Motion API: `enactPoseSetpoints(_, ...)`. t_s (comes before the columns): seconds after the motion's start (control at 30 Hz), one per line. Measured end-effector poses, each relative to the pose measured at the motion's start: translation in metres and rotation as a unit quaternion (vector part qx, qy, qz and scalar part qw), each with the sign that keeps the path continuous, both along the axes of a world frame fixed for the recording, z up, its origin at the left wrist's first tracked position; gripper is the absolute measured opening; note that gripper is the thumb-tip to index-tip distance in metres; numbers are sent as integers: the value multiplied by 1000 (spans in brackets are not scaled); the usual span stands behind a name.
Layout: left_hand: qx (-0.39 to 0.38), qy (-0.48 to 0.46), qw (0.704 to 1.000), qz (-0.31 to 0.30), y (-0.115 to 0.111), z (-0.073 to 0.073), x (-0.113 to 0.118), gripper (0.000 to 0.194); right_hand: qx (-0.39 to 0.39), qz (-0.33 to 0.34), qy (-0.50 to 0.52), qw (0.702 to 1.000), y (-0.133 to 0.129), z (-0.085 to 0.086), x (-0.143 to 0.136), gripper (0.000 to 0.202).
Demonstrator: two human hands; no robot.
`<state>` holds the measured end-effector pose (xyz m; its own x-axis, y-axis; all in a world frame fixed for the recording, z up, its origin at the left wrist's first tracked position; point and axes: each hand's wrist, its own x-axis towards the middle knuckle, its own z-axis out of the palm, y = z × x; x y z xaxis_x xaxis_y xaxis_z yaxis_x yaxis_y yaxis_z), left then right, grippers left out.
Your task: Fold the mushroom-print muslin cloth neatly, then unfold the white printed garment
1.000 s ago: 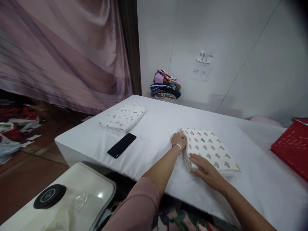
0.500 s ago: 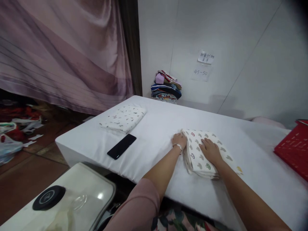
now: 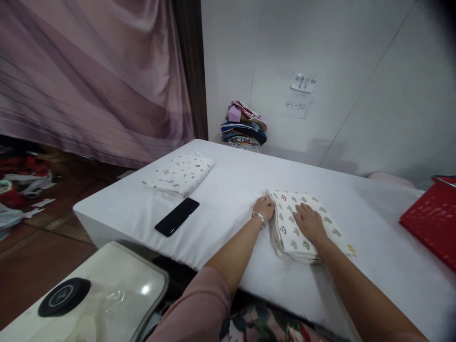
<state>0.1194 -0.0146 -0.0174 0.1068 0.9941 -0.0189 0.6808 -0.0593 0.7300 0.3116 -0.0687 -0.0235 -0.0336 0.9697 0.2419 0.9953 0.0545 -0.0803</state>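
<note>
A folded white cloth with grey mushroom prints (image 3: 295,232) lies on the white-covered table (image 3: 235,190). My right hand (image 3: 309,221) rests flat on top of it, fingers spread. At the cloth's left edge is my left hand (image 3: 264,208), wearing a bracelet; its fingers are bent against the folded layers, and whether they pinch any is hard to see. Another folded white cloth with small dark prints (image 3: 181,175) lies on the table's left part. Between this cloth and the front edge sits a black phone (image 3: 177,217).
A red container (image 3: 432,218) stands at the table's right. Folded fabrics (image 3: 244,127) are stacked beyond the far edge, by the wall. Front left is a cream surface (image 3: 107,285) bearing a round black object (image 3: 64,297). A pink curtain (image 3: 107,80) hangs at the left.
The view has shifted slightly, so everything appears a little further left. Both hands keep their places on the mushroom-print cloth.
</note>
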Motion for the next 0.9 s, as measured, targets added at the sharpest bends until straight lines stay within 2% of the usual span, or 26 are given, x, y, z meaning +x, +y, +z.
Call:
enactPoseSetpoints(0.13,0,30,999,17,-3,2,3,22,6,-5,0,1000,0,-1,0,44)
enactPoseSetpoints(0.23,19,32,998,52,-6,1,4,21,4,-2,-6,1000,0,-1,1,44)
enactPoseSetpoints(0.33,13,18,998,59,-6,1,5,21,4,0,-13,1000,0,0,1,43)
enactPoseSetpoints(0.5,-25,-8,997,69,3,3,3,34,11,2,-16,1000,0,-1,1,42)
enactPoseSetpoints(0.77,-2,33,999,17,4,5,2,25,10,-5,-13,1000,-1,-1,-1,44)
enactPoseSetpoints(0.9,-10,46,998,31,4,8,4,25,11,-5,-10,1000,-1,0,-2,44)
